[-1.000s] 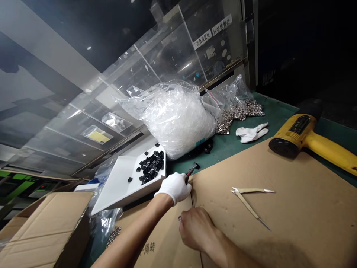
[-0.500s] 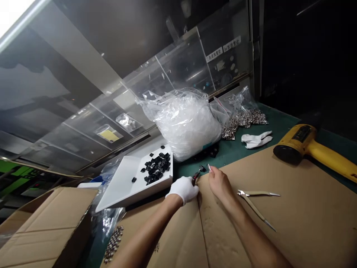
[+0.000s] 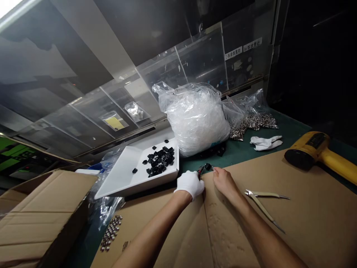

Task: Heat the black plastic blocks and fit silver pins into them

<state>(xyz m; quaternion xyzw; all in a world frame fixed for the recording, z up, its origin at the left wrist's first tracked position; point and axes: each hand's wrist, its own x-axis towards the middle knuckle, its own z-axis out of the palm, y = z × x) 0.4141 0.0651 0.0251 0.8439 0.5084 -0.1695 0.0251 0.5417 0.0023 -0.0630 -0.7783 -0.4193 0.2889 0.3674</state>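
My left hand (image 3: 189,184), in a white glove, is closed around small pliers (image 3: 200,172) with dark and red handles. At their jaws is a small black part (image 3: 208,166), like the pieces in the tray. My bare right hand (image 3: 224,179) pinches a thin, light-coloured piece (image 3: 213,169) whose tip points at the black part. Whether the two touch is too small to tell. Both hands are over the far edge of the cardboard sheet (image 3: 279,175). More black parts (image 3: 160,160) lie in the white tray (image 3: 125,178) left of my gloved hand.
Behind my hands sits a large clear bag of white material (image 3: 199,119), beside bags of small metal parts (image 3: 256,121). On the right are a white glove (image 3: 265,143), a yellow heat gun (image 3: 309,149) and cutters (image 3: 264,204). Small metal pieces (image 3: 111,232) and a carton (image 3: 47,212) are left.
The camera view has turned, so the scene sits further right. The light-coloured piece in my right hand and the black part at the pliers are now closer together.
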